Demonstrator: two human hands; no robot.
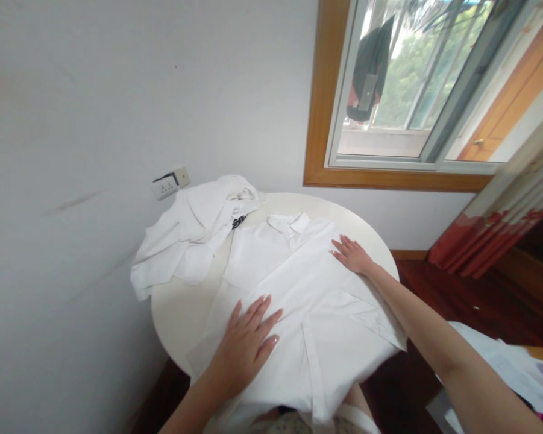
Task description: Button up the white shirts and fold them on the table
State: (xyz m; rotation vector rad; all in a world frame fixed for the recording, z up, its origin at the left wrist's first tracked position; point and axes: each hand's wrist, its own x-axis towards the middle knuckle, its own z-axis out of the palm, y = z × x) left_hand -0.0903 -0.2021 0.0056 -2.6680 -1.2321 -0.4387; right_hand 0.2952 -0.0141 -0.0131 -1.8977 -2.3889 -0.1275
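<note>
A white collared shirt lies spread over the round table, its collar toward the wall and its lower part hanging over the near edge. My left hand rests flat on the shirt's left lower side, fingers spread. Farther away, my right hand lies on the upper right part near the shoulder, its fingers stretched out. Neither hand grips the cloth. One side of the shirt is folded across, with a sleeve lying toward the right table edge.
Another heap of white clothing sits at the table's left, against the wall with a power socket. A wood-framed window is behind. Right of it hangs a curtain; white papers or cloth lie lower right.
</note>
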